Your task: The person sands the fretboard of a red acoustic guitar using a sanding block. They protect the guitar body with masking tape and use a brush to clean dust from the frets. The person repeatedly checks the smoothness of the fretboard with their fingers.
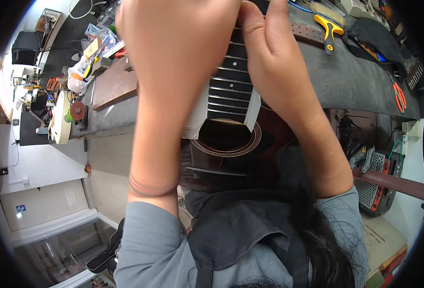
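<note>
A dark reddish-brown acoustic guitar (pixel 269 139) lies below my hands, its neck pointing away from me. Metal frets cross its black fretboard (pixel 228 89), which has white dots; no strings show over it. White strips (pixel 253 108) flank the fretboard's end by the round soundhole (pixel 226 137). My left hand (pixel 183 29) is raised over the neck's left side, smeared by motion, its fingers out of sight. Over the neck's right side is my right hand (pixel 273 41), thumb bent inward and fingers closed. Its fingertips and anything in them are hidden.
A dark workbench (pixel 336 81) runs behind the guitar. On it lie a yellow-and-black brush (pixel 329 29), red-handled pliers (pixel 399 97), a black bag (pixel 372 36) and a brown board (pixel 113 89). Tools and bags clutter the left. An amplifier (pixel 377 185) stands at the right.
</note>
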Demonstrator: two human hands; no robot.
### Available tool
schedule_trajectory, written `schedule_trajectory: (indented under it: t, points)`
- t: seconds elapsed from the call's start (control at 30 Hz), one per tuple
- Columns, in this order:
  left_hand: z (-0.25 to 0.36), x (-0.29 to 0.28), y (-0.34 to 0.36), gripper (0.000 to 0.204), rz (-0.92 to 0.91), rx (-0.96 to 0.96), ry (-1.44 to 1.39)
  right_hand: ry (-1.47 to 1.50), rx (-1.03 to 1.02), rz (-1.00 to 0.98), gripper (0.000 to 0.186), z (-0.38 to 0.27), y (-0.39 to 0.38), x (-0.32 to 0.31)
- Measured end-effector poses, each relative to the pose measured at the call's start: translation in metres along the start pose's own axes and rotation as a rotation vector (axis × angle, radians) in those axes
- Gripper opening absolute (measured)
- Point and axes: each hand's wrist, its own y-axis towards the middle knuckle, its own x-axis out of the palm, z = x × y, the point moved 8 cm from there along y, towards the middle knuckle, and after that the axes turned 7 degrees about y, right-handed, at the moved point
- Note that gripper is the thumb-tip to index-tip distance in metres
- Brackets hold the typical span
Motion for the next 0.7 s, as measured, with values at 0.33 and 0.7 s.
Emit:
schedule_trajectory:
  t: [0.33, 0.7]
  points:
    - [-0.029, -0.025, -0.054, 0.057, 0.076, -0.020, -0.109, 0.115, 0.098, -0.026, 0.047, -0.017, -0.001, 0.001]
    - [-0.061, -0.006, -0.182, 0.080, 0.050, 0.133, 0.051, 0.046, -0.026, -0.002, 0.051, -0.005, 0.001, 0.000]
